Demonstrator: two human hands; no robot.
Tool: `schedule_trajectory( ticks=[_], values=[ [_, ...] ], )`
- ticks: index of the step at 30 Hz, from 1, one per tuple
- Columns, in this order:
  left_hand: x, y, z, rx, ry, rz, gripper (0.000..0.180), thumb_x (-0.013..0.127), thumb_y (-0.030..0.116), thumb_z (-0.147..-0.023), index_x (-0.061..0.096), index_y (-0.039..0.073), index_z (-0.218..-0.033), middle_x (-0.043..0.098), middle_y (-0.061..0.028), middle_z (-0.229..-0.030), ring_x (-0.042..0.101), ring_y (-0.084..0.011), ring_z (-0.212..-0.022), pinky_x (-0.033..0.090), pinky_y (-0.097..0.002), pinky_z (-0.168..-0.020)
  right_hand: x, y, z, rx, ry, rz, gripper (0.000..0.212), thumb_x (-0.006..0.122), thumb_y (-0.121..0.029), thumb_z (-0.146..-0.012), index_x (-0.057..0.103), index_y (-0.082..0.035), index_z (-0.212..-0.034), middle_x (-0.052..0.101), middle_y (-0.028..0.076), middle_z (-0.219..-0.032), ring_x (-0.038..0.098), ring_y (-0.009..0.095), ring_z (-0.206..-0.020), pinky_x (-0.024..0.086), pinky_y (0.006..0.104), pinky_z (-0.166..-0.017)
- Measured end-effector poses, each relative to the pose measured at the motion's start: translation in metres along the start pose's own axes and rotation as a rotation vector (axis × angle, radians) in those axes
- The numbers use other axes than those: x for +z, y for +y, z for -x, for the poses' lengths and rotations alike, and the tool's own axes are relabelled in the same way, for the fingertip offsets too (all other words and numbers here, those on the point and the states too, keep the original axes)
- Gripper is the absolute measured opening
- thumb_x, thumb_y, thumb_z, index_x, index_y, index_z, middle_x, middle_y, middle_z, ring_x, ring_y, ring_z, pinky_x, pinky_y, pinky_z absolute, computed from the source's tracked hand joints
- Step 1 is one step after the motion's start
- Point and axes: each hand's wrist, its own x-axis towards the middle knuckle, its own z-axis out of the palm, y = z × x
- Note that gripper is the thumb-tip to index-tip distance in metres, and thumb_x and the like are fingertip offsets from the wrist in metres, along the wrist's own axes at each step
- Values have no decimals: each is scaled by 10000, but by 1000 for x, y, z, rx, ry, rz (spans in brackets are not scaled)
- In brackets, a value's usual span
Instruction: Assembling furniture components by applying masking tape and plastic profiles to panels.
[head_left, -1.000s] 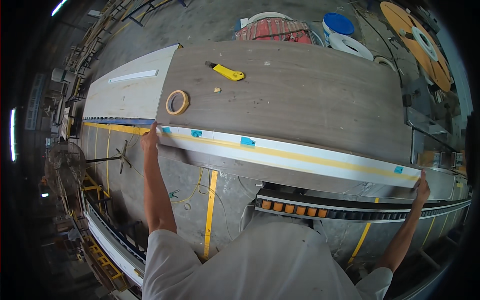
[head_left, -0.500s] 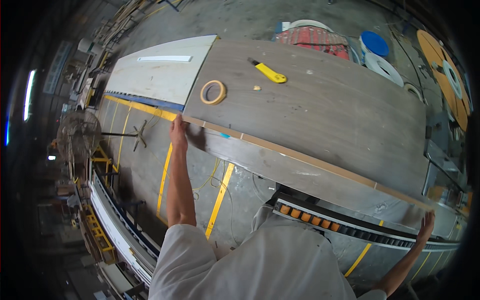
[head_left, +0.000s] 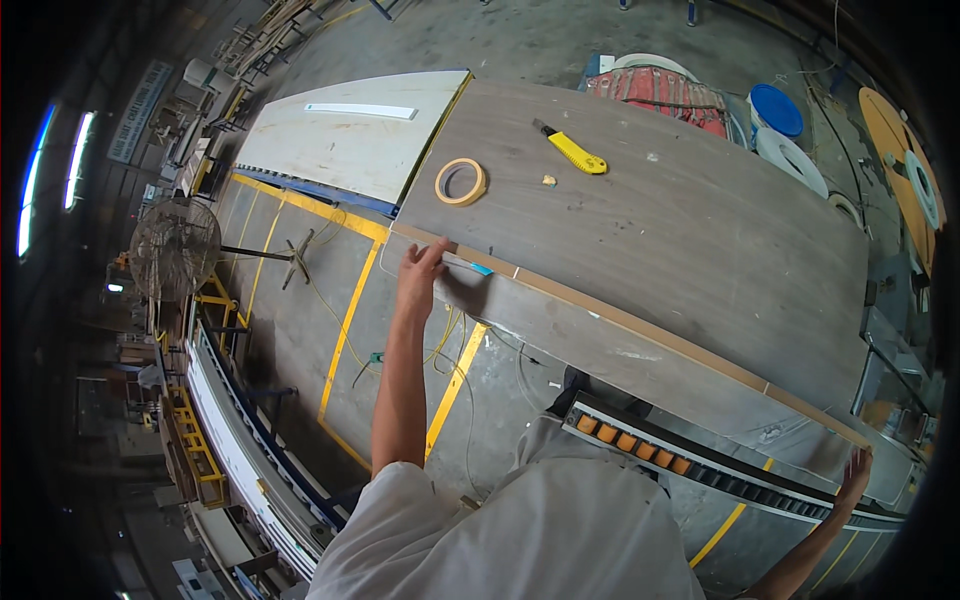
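Observation:
A long, narrow brown strip (head_left: pixel 640 340) with a few pale cross marks runs along the near edge of a wide grey-brown worktop (head_left: pixel 680 230). My left hand (head_left: pixel 420 268) is at the strip close to its left end, fingers apart and their tips on the edge. Just right of those fingertips is a small teal mark (head_left: pixel 480 268). At the far right end of the strip, my right hand (head_left: pixel 857 475) has its fingers stretched up against the corner. A yellow utility knife (head_left: pixel 577 152) and a roll of masking tape (head_left: pixel 442 184) lie on the worktop beyond my left hand.
A white-topped table (head_left: pixel 330 145) bearing a white strip adjoins on the left. A roller rail (head_left: pixel 640 448) with orange rollers runs by my waist. A fan (head_left: pixel 175 250) stands left. Beyond the worktop are a blue-lidded bucket (head_left: pixel 776 110) and a red bundle (head_left: pixel 660 95).
My left hand has slid right along the strip from its left end, and its fingers have loosened. The right hand stays at the right end. The view has shifted slightly.

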Motion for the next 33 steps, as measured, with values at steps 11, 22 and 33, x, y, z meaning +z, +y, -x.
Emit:
schedule_trajectory(
  ticks=[11,22,33],
  values=[
    [3,5,-14,-307,-39,258,610,749,198,-824,462,89,-1351,573,-32,-1092,557,-210,-978,450,-386,-904,0,2,1,-3,46,9,672,485,-518,-984,373,-114,-1509,448,47,-1503,364,218,-1421,215,399,-1149],
    [-41,27,-64,-49,393,-336,756,671,650,-814,641,-51,-1092,625,-135,-923,629,-226,-912,525,-343,-791,19,-44,3,90,-9,388,745,603,-675,-848,594,-93,-1314,612,34,-1220,535,143,-1028,381,285,-871],
    [-61,34,-93,16,277,-601,865,623,655,-846,602,-124,-1223,626,-230,-1227,575,-293,-1168,425,-371,-994,8,-54,13,52,-58,578,686,605,-655,-865,648,-81,-1239,638,33,-1103,527,147,-978,394,307,-853]
  ],
)
